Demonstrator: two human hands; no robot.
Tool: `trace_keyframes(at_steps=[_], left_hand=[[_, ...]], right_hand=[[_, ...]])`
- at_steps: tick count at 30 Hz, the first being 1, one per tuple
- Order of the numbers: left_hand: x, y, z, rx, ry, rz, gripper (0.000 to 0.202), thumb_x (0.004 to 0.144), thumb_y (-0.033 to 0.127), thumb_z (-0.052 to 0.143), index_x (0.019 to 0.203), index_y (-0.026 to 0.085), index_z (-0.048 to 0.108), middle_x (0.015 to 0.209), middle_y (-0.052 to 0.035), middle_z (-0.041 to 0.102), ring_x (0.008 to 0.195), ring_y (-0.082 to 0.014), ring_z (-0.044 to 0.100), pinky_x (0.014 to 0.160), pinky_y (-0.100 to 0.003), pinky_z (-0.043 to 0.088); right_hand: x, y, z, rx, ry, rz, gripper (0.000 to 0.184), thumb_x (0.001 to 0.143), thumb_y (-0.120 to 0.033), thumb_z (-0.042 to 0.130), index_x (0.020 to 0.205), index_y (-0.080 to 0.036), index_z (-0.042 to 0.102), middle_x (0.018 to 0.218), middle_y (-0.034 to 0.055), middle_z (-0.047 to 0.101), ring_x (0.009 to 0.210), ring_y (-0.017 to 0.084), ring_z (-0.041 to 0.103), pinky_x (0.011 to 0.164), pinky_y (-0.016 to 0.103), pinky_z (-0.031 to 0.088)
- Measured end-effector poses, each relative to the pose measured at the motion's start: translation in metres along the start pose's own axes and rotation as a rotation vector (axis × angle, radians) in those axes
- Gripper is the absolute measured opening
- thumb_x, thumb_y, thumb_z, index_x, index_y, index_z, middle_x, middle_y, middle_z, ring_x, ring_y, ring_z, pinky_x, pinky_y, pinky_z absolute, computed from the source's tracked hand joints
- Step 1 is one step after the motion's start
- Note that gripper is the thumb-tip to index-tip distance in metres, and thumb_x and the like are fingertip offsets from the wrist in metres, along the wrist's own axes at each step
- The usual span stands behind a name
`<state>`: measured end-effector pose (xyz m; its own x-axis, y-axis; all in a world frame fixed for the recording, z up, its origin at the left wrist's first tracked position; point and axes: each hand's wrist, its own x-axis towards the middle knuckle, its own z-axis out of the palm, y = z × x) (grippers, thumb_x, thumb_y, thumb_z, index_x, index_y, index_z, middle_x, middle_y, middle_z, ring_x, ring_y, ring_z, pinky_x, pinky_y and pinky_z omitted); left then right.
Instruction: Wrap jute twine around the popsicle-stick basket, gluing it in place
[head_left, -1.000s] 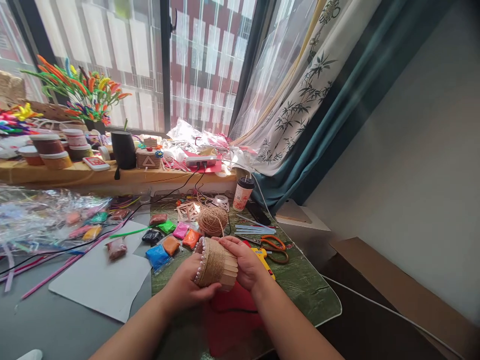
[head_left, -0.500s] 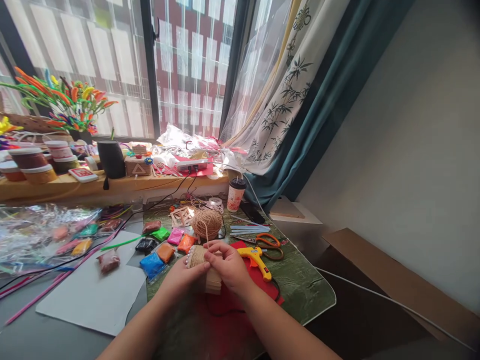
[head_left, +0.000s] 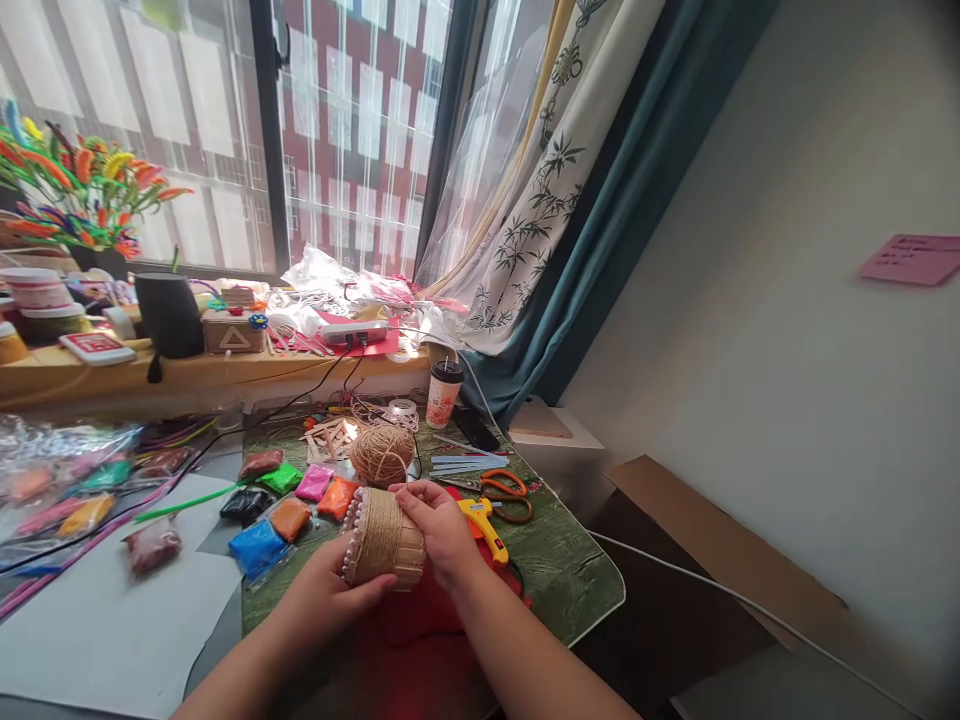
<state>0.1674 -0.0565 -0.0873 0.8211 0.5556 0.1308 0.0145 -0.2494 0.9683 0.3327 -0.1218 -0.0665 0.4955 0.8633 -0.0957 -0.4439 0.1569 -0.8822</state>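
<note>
A small round pot of wooden sticks (head_left: 409, 555) lies tilted on its side between my hands. Jute twine wraps part of its wall, and a row of pearl beads (head_left: 354, 535) lines the rim facing left. My left hand (head_left: 337, 580) grips the pot from the left, thumb along its lower side. At the pot's upper right, my right hand (head_left: 441, 528) pinches the twine against the wall. That strand loops back to a ball of jute twine (head_left: 381, 453) just beyond. Beside my right hand lies a yellow glue gun (head_left: 487, 532) on red material.
Orange-handled scissors (head_left: 504, 484), glue sticks (head_left: 469, 463) and a paper cup (head_left: 444, 395) stand or lie to the right. Several colored clay packets (head_left: 259, 548) and a white board (head_left: 112, 620) are at left. A cluttered windowsill (head_left: 315, 370) runs behind.
The pot has turned so that more of its twine-wrapped side and beaded rim shows. My left hand has shifted down around it. The camera view has swung right.
</note>
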Motion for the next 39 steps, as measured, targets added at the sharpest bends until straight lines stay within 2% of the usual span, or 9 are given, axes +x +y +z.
trace_keyframes(at_steps=[3, 6, 12, 20, 26, 29, 32, 36, 39], left_hand=[[0.003, -0.002, -0.001, -0.014, -0.002, -0.061, 0.039, 0.075, 0.039, 0.083, 0.106, 0.016, 0.077, 0.106, -0.0120, 0.083, 0.098, -0.0345, 0.075, 0.086, -0.039, 0.059], [0.008, 0.001, -0.001, -0.116, 0.068, -0.172, 0.049, 0.068, 0.041, 0.087, 0.109, 0.016, 0.075, 0.107, -0.0128, 0.083, 0.099, -0.0358, 0.076, 0.084, -0.040, 0.061], [0.011, 0.013, -0.001, -0.335, 0.114, -0.337, 0.051, 0.063, 0.046, 0.090, 0.099, 0.015, 0.075, 0.093, -0.0112, 0.084, 0.090, -0.0352, 0.079, 0.077, -0.039, 0.062], [0.004, 0.007, 0.005, -0.219, 0.131, -0.195, 0.043, 0.065, 0.040, 0.090, 0.099, 0.017, 0.076, 0.100, -0.0114, 0.084, 0.094, -0.0354, 0.077, 0.083, -0.041, 0.062], [0.008, -0.001, 0.000, -0.166, 0.151, -0.275, 0.059, 0.059, 0.040, 0.093, 0.108, 0.015, 0.074, 0.108, -0.0150, 0.082, 0.104, -0.0392, 0.075, 0.092, -0.046, 0.059], [0.011, -0.001, -0.008, -0.341, 0.112, -0.346, 0.071, 0.054, 0.044, 0.095, 0.114, 0.015, 0.072, 0.110, -0.0154, 0.082, 0.106, -0.0399, 0.074, 0.093, -0.046, 0.058], [0.013, 0.000, -0.012, -0.509, 0.123, -0.410, 0.068, 0.061, 0.051, 0.090, 0.115, 0.014, 0.072, 0.104, -0.0148, 0.083, 0.100, -0.0378, 0.077, 0.088, -0.044, 0.059], [0.011, 0.007, -0.008, -0.389, 0.117, -0.440, 0.061, 0.062, 0.045, 0.092, 0.111, 0.013, 0.074, 0.096, -0.0133, 0.084, 0.095, -0.0368, 0.078, 0.081, -0.041, 0.061], [0.008, 0.014, -0.003, -0.256, 0.135, -0.365, 0.054, 0.065, 0.042, 0.090, 0.110, 0.016, 0.075, 0.100, -0.0113, 0.084, 0.096, -0.0367, 0.077, 0.081, -0.041, 0.061]], right_hand=[[-0.001, 0.004, -0.002, -0.037, 0.056, -0.070, 0.040, 0.055, -0.048, 0.094, 0.077, -0.019, 0.075, 0.082, 0.0031, 0.074, 0.073, 0.016, 0.060, 0.070, 0.029, 0.046], [-0.002, 0.010, -0.003, -0.113, 0.080, -0.124, 0.041, 0.058, -0.050, 0.091, 0.079, -0.019, 0.076, 0.077, 0.0022, 0.071, 0.068, 0.015, 0.057, 0.066, 0.028, 0.045], [-0.005, 0.015, -0.001, -0.180, 0.038, -0.145, 0.036, 0.060, -0.049, 0.090, 0.075, -0.020, 0.074, 0.084, 0.0031, 0.072, 0.073, 0.016, 0.059, 0.070, 0.029, 0.047], [0.003, 0.001, 0.003, -0.039, 0.000, 0.041, 0.046, 0.053, -0.050, 0.094, 0.079, -0.019, 0.073, 0.086, 0.0040, 0.074, 0.080, 0.019, 0.064, 0.077, 0.032, 0.049], [0.004, 0.014, 0.002, -0.044, 0.060, -0.010, 0.047, 0.054, -0.054, 0.093, 0.076, -0.019, 0.071, 0.081, 0.0024, 0.072, 0.072, 0.017, 0.060, 0.069, 0.029, 0.046], [0.003, 0.019, 0.003, -0.101, 0.010, -0.015, 0.046, 0.057, -0.054, 0.091, 0.079, -0.019, 0.071, 0.081, 0.0027, 0.072, 0.071, 0.018, 0.061, 0.068, 0.030, 0.045], [-0.002, 0.023, 0.005, -0.168, -0.026, -0.061, 0.041, 0.063, -0.054, 0.088, 0.081, -0.020, 0.073, 0.087, 0.0039, 0.074, 0.076, 0.020, 0.063, 0.072, 0.031, 0.047], [-0.010, 0.023, 0.006, -0.192, -0.035, -0.152, 0.035, 0.066, -0.052, 0.087, 0.078, -0.022, 0.074, 0.099, 0.0052, 0.074, 0.089, 0.022, 0.065, 0.083, 0.033, 0.048], [-0.008, 0.018, 0.006, -0.124, -0.018, -0.061, 0.037, 0.062, -0.051, 0.089, 0.078, -0.021, 0.074, 0.090, 0.0042, 0.074, 0.083, 0.020, 0.063, 0.077, 0.032, 0.048]])
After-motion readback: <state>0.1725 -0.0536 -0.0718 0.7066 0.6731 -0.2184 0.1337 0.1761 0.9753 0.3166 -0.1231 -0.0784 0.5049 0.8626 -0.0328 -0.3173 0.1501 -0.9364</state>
